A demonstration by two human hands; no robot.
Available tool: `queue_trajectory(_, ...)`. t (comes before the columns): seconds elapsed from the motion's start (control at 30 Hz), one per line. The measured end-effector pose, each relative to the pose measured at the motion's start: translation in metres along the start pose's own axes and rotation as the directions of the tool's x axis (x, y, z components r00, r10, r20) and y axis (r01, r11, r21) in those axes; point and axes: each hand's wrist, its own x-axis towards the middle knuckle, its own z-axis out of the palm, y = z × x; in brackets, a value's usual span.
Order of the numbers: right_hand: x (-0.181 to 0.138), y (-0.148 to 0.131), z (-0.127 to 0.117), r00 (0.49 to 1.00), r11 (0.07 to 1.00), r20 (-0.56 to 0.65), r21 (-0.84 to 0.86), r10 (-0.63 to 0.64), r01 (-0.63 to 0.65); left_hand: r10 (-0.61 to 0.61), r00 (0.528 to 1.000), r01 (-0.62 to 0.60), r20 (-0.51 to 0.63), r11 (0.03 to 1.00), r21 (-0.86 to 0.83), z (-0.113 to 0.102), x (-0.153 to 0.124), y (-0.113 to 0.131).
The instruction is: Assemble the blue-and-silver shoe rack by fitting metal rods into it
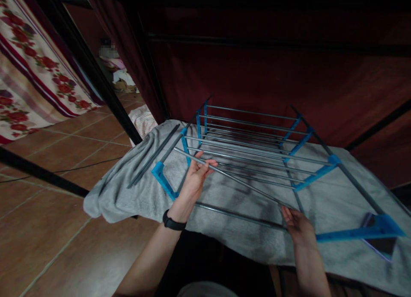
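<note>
A thin metal rod (242, 182) slants across the front of a partly assembled rack (253, 147) with grey tubes and blue plastic brackets. My left hand (198, 173) is closed around the rod near its left end, and a black band circles that wrist. At the rod's right end, the fingers of my right hand (297, 220) pinch it. Below the rod, a front crossbar (240, 215) runs low between a left blue bracket (163, 179) and a right blue bracket (359, 233). Part of that crossbar is hidden behind my right hand.
The rack lies on a grey blanket (128, 203) over a bed. Loose dark tubes (154, 155) rest at its left. A flat dark object (379, 241) sits under the right bracket. Black bed-frame posts (93, 70) rise at left, beside a tiled floor (58, 228) and flowered cloth (41, 61).
</note>
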Motion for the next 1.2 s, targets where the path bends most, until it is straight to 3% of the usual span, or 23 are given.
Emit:
queue_trajectory(0.13, -0.007, 0.006, 0.002, 0.999, 0.998, 0.034, -0.065, 0.008, -0.006, 0.004, 1.000, -0.004, 0.022, 1.000, -0.002, 0.006, -0.002, -0.004)
queue_trajectory(0.4, -0.027, 0.011, 0.017, 0.989, 0.947, 0.082, -0.291, -0.120, 0.139, -0.018, 1.000, 0.018, 0.026, 1.000, -0.005, 0.013, -0.005, -0.005)
queue_trajectory(0.6, -0.025, 0.015, 0.022, 0.939, 0.716, 0.214, -0.608, -0.268, 0.342, -0.001, 1.000, 0.001, 0.021, 1.000, 0.025, 0.014, -0.004, -0.006)
queue_trajectory(0.8, -0.035, 0.017, 0.028, 0.849, 0.372, 0.423, -0.767, -0.318, 0.522, -0.018, 0.999, 0.016, 0.029, 0.998, 0.057, 0.019, -0.005, -0.008)
queue_trajectory(0.93, -0.044, 0.019, 0.033, 0.819, 0.272, 0.502, -0.776, -0.279, 0.569, -0.040, 0.998, 0.039, 0.042, 0.999, 0.027, 0.022, -0.008, -0.012)
queue_trajectory(1.2, -0.049, 0.027, 0.036, 0.746, 0.170, 0.588, -0.738, -0.314, 0.653, -0.074, 0.996, 0.074, 0.046, 0.997, 0.003, 0.027, -0.012, -0.021)
